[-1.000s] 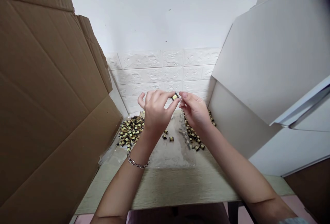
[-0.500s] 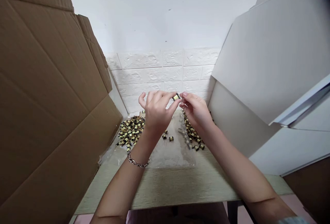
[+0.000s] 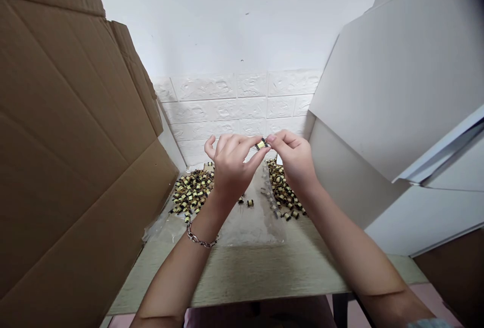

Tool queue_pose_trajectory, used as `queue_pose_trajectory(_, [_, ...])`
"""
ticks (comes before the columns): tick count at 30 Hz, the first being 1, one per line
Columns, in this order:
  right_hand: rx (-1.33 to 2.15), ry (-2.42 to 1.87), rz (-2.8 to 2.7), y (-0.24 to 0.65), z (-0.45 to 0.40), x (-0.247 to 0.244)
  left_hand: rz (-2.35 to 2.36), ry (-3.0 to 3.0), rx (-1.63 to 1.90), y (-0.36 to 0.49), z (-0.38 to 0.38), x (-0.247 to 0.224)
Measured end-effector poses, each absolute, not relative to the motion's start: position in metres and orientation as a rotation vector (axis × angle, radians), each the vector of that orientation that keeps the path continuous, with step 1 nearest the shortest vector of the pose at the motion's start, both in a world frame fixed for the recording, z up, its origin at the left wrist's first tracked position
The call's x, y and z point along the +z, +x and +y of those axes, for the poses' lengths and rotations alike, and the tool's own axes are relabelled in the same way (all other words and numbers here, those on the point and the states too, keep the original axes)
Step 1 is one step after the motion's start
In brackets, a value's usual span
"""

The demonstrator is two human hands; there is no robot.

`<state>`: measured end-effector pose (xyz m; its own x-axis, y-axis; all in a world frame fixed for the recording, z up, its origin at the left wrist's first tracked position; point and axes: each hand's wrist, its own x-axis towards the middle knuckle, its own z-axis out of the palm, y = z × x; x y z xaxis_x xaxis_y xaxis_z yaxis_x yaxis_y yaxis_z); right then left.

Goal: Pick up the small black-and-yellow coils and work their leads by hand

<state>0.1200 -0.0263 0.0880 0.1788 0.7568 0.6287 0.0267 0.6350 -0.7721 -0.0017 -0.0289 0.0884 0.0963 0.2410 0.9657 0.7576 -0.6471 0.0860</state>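
Note:
Between the thumb and index finger of my left hand (image 3: pixel 235 159) is a small transformer (image 3: pixel 261 144) with a yellow-taped winding and black, pinned ends. My right hand (image 3: pixel 294 156) pinches at the transformer's right end, thumb and index finger pressed together; fine wires there are too small to make out clearly. Both hands are raised above the table. Below and to the left lies a pile of similar transformers (image 3: pixel 192 191). Another pile (image 3: pixel 285 194) lies under my right hand, partly hidden by it. A loose transformer (image 3: pixel 250 203) rests between the piles, with another beside my left wrist.
A clear plastic sheet (image 3: pixel 249 230) covers part of the pale wooden table (image 3: pixel 272 272). Tall cardboard (image 3: pixel 75 141) walls in the left side, and white panels (image 3: pixel 397 81) stand on the right. A white brick-patterned wall (image 3: pixel 212 86) closes off the back.
My right hand has shifted slightly and turned, its fingers now closer against the transformer's right end. The transformer has tilted and moved a little right in my left hand.

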Motion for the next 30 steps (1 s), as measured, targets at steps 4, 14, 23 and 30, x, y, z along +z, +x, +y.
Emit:
queue_pose_trajectory(4, [0.297,-0.822,-1.370,0.122,-0.031,0.091,-0.965,-1.940,-1.564,-0.001,-0.029,0.088])
queue_pose_trajectory(14, [-0.126,-0.868,-1.458,0.124,-0.038,0.094,-0.967,-1.916,-1.577,-0.002,-0.030,0.088])
queue_pose_trajectory(23, [-0.051,-0.845,-1.440,0.124,-0.040,0.095,-0.982,-1.909,-1.601,-0.003,-0.031,0.090])
queue_pose_trajectory(30, [0.052,-0.812,-1.426,0.124,-0.040,0.096,-1.013,-1.911,-1.606,-0.003,-0.031,0.090])
